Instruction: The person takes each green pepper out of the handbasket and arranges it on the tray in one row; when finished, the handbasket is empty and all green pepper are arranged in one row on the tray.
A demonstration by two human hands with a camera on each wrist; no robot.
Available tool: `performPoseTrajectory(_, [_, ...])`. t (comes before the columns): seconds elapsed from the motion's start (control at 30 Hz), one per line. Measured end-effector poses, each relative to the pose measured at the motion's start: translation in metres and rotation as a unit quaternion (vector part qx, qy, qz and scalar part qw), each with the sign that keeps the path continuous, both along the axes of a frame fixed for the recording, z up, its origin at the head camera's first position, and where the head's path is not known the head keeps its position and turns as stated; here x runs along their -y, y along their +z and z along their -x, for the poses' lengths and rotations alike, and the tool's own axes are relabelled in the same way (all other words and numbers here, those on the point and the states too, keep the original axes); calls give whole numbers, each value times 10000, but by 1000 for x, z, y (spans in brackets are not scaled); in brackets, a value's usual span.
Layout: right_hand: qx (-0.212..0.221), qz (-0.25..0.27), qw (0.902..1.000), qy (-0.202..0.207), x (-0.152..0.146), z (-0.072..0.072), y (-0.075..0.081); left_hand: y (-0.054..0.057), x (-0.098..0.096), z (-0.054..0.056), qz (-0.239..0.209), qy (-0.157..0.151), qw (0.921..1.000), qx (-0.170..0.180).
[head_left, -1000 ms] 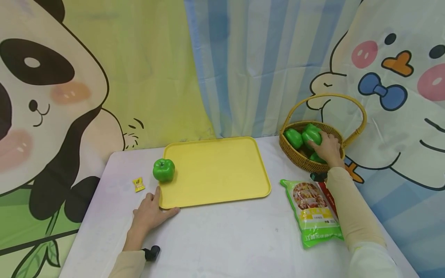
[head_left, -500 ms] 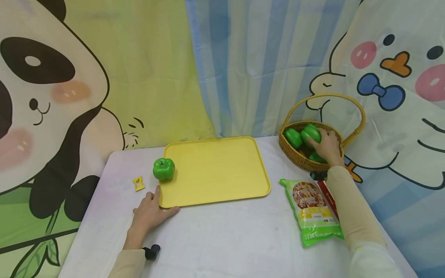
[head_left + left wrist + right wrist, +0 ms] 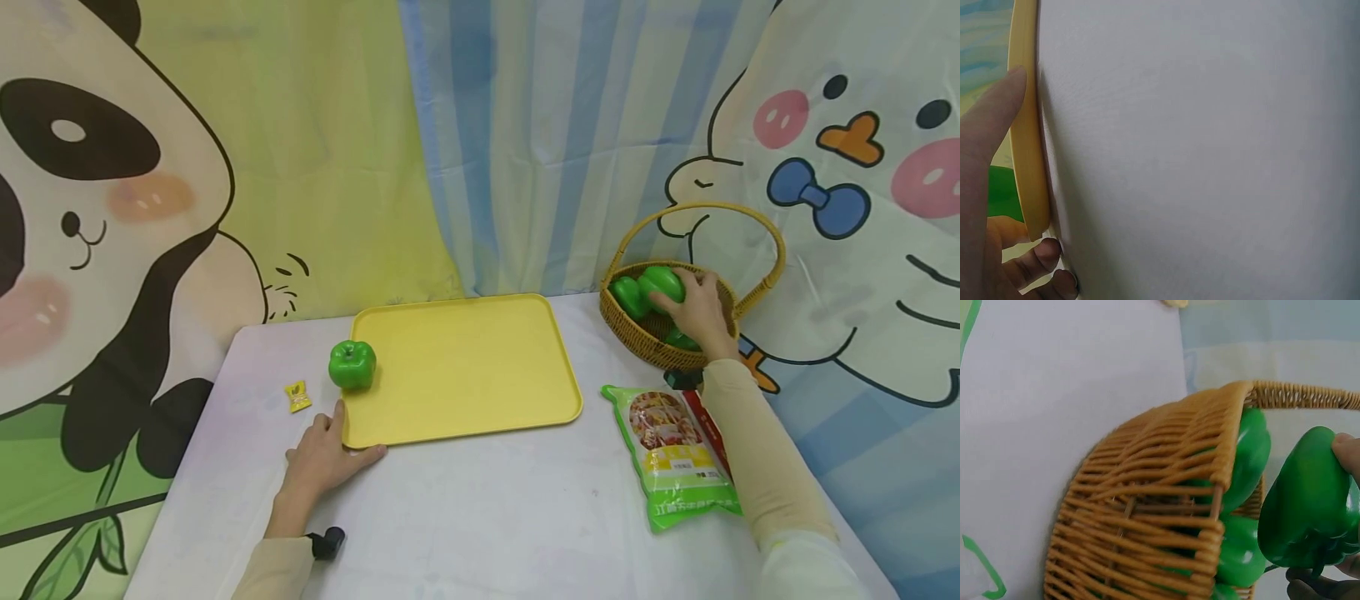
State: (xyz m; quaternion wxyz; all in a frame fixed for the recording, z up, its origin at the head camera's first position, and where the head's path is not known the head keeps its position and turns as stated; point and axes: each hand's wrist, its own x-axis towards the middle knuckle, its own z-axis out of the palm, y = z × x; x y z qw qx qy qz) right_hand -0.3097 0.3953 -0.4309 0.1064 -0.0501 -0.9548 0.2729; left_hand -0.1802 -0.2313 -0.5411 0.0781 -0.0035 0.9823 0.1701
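Note:
My right hand [image 3: 702, 310] grips a green bell pepper [image 3: 1307, 500] at the basket's mouth; the thumb and fingers lie on its sides. More green peppers, one of them [image 3: 628, 297] at the left, sit inside the wicker basket [image 3: 1129, 512]. Toward the left, my left hand [image 3: 320, 462] touches the near-left corner of a yellow tray [image 3: 465, 375]. Its thumb [image 3: 1007, 100] lies straight along the tray's front rim, the index finger along the left rim. Another green bell pepper [image 3: 352, 365] stands on the tray's left edge.
A green printed food bag [image 3: 675, 458] lies in front of the basket, partly under the right forearm. Left of the tray is a small yellow wrapped candy [image 3: 297, 397]. The basket's tall handle [image 3: 705, 205] arches above its rim. Printed curtains hang behind the white table.
The right hand has shifted slightly left and up with the pepper, which now overlaps the left pepper in the basket more. The left hand and the tray look unchanged.

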Motion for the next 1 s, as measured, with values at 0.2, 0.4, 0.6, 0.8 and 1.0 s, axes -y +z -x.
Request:
performPoseTrajectory(0.2, [3,-85,9997,214,12,-3,7,-1,1,0,-11,-8,10000,-22])
performPoseTrajectory(0.4, [-240,-248,9983,467,25,-6,12,-2,1,1,-10,-6,10000,7])
performPoseTrajectory(0.6, [-573,-372,9944,803,44,-8,17,-2,1,1,-11,9,10000,30])
performPoseTrajectory(0.8, [-742,-415,9899,1132,62,-9,19,-1,1,1,-3,22,10000,24])
performPoseTrajectory(1.0, [-962,-376,9826,1541,79,-10,21,-2,0,1,22,32,10000,25])
